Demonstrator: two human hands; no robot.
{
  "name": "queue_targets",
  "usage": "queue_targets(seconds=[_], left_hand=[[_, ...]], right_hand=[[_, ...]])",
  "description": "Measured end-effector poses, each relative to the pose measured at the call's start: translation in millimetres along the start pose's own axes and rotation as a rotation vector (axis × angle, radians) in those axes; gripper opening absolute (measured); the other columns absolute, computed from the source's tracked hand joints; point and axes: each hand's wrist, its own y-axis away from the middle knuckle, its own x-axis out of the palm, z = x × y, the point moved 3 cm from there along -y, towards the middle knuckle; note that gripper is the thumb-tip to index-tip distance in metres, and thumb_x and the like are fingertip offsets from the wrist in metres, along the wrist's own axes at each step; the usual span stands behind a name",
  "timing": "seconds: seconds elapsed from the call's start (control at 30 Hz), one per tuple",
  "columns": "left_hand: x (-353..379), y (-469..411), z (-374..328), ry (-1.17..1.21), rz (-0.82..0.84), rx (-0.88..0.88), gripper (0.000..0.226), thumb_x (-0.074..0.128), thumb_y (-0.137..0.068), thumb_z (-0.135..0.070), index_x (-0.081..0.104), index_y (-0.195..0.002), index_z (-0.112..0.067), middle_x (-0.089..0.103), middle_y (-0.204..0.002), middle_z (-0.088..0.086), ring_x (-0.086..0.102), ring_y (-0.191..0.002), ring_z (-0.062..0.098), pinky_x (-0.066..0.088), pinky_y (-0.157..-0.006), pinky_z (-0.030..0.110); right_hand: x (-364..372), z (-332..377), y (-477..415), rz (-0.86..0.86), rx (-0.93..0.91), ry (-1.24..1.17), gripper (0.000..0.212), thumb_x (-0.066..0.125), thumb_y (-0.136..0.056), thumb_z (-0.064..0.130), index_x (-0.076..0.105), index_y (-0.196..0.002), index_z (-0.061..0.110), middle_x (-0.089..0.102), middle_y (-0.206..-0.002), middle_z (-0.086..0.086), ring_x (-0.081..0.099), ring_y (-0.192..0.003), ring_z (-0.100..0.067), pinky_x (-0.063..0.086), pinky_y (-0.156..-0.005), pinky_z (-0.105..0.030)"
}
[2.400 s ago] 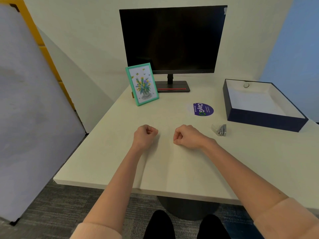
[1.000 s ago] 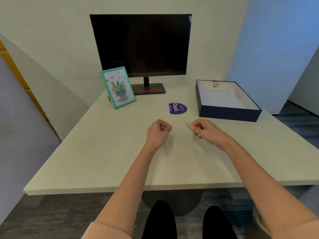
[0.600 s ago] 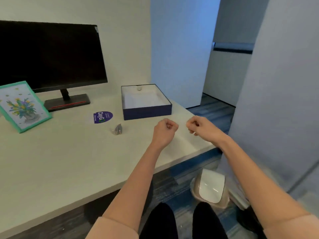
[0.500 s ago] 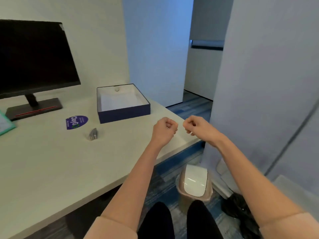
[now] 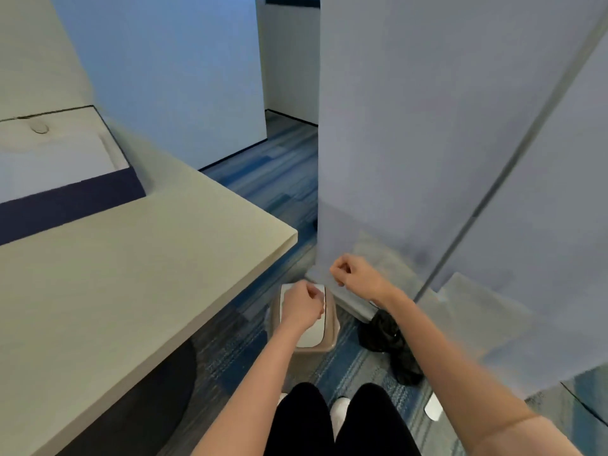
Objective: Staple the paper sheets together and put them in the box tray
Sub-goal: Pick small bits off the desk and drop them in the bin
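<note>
We see the table corner bearing the tray, with a bin on blue carpet beside partitions. Our left hand and right hand hover fisted, empty, past the edge.

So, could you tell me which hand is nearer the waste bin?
Left. The left hand hangs directly over the waste bin; the right hand is off beyond its right rim.

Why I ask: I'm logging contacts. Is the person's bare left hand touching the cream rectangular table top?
Apart. The head view shows the left hand, a fist, beyond the edge of the table top, with carpet visible between them.
</note>
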Motion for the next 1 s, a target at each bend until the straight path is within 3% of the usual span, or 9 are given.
queue_targets(seconds=[0.13, 0.23, 0.37, 0.5, 0.7, 0.9, 1.0], left_hand=[[18.7, -61.2, 68.5, -0.123, -0.046, -0.110, 0.014, 0.056, -0.088, -0.019, 0.058, -0.075, -0.025, 0.072, -0.085, 0.004, 0.070, -0.082, 0.024, 0.059, -0.077, 0.043], [28.4, -89.2, 103.8, -0.227, -0.053, -0.175, 0.007, 0.056, -0.090, -0.019, 0.060, -0.084, -0.020, 0.072, -0.092, 0.004, 0.067, -0.087, 0.022, 0.056, -0.080, 0.038], [41.2, -123.7, 137.4, -0.320, -0.025, -0.194, 0.007, 0.054, -0.093, -0.016, 0.062, -0.094, -0.015, 0.066, -0.096, -0.001, 0.060, -0.093, 0.017, 0.046, -0.080, 0.029], [53.3, -153.8, 162.7, -0.405, 0.021, -0.146, 0.011, 0.052, -0.094, -0.015, 0.063, -0.098, -0.014, 0.068, -0.100, 0.001, 0.061, -0.097, 0.019, 0.044, -0.081, 0.028], [61.1, -174.1, 174.8, -0.660, 0.117, -0.030, 0.016, 0.050, -0.093, -0.015, 0.062, -0.102, -0.010, 0.070, -0.106, 0.010, 0.064, -0.099, 0.028, 0.051, -0.083, 0.039], [62.6, -185.7, 187.4, -0.714, 0.144, 0.020, 0.031, 0.047, -0.088, -0.001, 0.069, -0.102, -0.016, 0.071, -0.105, 0.008, 0.065, -0.101, 0.028, 0.051, -0.083, 0.038], [63.0, -188.3, 191.3, -0.735, 0.133, 0.030, 0.031, 0.048, -0.087, 0.000, 0.070, -0.100, -0.017, 0.071, -0.104, 0.009, 0.065, -0.099, 0.030, 0.052, -0.081, 0.039]], right_hand=[[43.6, -56.5, -43.8, 0.093, 0.095, 0.026, 0.008, 0.051, -0.094, 0.014, 0.055, -0.088, 0.010, 0.053, -0.070, 0.005, 0.048, -0.068, -0.008, 0.039, -0.065, -0.025], [82.1, -98.7, -72.8, 0.172, 0.167, 0.030, 0.017, 0.049, -0.093, 0.010, 0.056, -0.091, -0.005, 0.053, -0.072, -0.015, 0.046, -0.069, -0.012, 0.038, -0.063, -0.027], [125.4, -142.6, -106.8, 0.263, 0.190, 0.076, 0.009, 0.048, -0.095, 0.016, 0.053, -0.094, 0.009, 0.056, -0.086, 0.001, 0.052, -0.082, -0.016, 0.040, -0.062, -0.018], [152.3, -171.5, -135.9, 0.347, 0.166, 0.184, 0.007, 0.047, -0.094, 0.016, 0.050, -0.088, 0.014, 0.058, -0.090, -0.003, 0.053, -0.084, -0.019, 0.046, -0.079, -0.035], [172.5, -189.0, -148.3, 0.412, 0.083, 0.376, 0.008, 0.047, -0.090, 0.010, 0.055, -0.091, 0.010, 0.064, -0.098, -0.012, 0.058, -0.091, -0.030, 0.048, -0.081, -0.042], [182.6, -199.0, -153.5, 0.408, 0.044, 0.382, 0.033, 0.044, -0.078, -0.006, 0.067, -0.089, 0.015, 0.069, -0.099, -0.010, 0.052, -0.085, -0.024, 0.035, -0.071, -0.028], [184.8, -201.3, -155.0, 0.369, 0.030, 0.403, 0.034, 0.044, -0.078, -0.007, 0.068, -0.093, 0.012, 0.070, -0.099, -0.007, 0.059, -0.093, -0.027, 0.040, -0.072, -0.030]])
